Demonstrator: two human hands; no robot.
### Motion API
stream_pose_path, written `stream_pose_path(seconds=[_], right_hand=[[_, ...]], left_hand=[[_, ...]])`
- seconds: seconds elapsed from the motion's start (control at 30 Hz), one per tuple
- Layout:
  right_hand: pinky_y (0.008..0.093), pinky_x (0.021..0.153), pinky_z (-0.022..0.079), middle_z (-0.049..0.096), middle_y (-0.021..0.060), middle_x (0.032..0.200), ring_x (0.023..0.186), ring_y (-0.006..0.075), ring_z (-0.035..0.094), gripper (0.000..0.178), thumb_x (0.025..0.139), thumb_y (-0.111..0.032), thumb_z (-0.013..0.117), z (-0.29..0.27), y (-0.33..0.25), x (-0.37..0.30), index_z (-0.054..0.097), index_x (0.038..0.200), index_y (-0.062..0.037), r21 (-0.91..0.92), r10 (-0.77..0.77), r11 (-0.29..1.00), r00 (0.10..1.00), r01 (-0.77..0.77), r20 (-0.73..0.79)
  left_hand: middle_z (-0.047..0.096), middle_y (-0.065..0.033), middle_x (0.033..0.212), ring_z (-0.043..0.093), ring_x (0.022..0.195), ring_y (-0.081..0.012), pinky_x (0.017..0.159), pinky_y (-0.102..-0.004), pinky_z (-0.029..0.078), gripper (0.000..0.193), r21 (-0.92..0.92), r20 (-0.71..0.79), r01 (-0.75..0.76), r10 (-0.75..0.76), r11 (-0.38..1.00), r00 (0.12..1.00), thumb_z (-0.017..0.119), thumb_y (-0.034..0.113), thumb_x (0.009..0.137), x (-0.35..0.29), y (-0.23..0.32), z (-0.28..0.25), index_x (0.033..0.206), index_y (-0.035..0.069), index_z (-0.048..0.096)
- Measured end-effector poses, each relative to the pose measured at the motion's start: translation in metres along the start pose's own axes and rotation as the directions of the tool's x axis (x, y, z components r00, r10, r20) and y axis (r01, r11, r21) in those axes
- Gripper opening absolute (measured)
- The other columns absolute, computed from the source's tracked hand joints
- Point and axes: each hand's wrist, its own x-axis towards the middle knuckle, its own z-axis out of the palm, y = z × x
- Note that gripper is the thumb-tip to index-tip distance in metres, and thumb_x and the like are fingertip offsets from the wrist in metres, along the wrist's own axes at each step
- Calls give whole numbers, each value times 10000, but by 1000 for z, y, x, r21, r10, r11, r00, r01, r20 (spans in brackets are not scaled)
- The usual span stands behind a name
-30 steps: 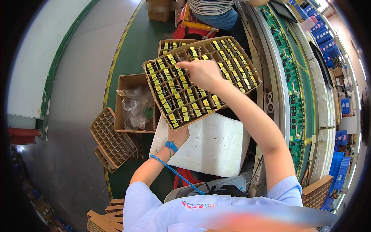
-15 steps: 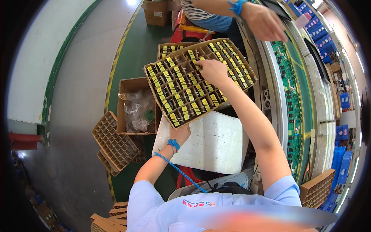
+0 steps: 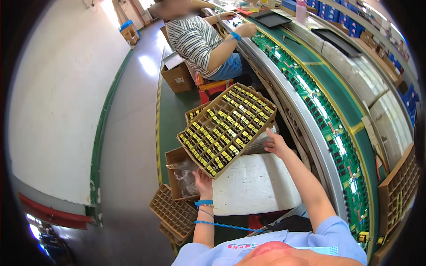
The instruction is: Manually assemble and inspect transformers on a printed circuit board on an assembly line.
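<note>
A cardboard divider tray [image 3: 203,123] full of small yellow-topped electronic components [image 3: 217,169] lies at a slant in front of me. At its near left corner, my left hand [image 3: 203,182] grips the edge, its fingers partly hidden by the cardboard. My right hand [image 3: 276,144] is beside the tray's right edge with thumb and fingers apart; whether its fingertips touch the cardboard I cannot tell. Some cells toward the tray's far left side hold nothing. A blue wrist strap [image 3: 203,203] with a coiled cord circles my left wrist.
Under the tray is a white foam block [image 3: 253,188]. An open carton [image 3: 172,158] with clear plastic stands left, near stacked bare divider trays [image 3: 171,213]. Green circuit boards [image 3: 306,99] line the conveyor on the right. A co-worker in a striped shirt [image 3: 188,42] sits ahead.
My right hand has left the components inside the tray and moved to its right edge. My left hand stays at the near corner. The view has tilted up, showing more of the co-worker.
</note>
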Motion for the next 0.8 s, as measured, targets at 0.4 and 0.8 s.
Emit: stream_pose_path(seconds=[0.4,0.8], right_hand=[[350,789,426,576,47,931,855,202,553,351,769,-331,722,36,-6,32,592,1022,-127,285,55,952,975,-116,213],[263,738,521,656,-10,895,835,112,619,274,753,-221,736,12,73,-80,647,987,-109,380,-8,919,960,-103,279]], left_hand=[[441,-106,1390,414,1263,-238,1068,-369,305,717,359,-74,-225,268,906,960,630,464,909,46,35,63,1401,4,384],[519,-102,1322,477,1181,-204,1014,-326,349,642,517,112,-201,166,832,980,659,382,903,25,73,-27,1358,-26,465]])
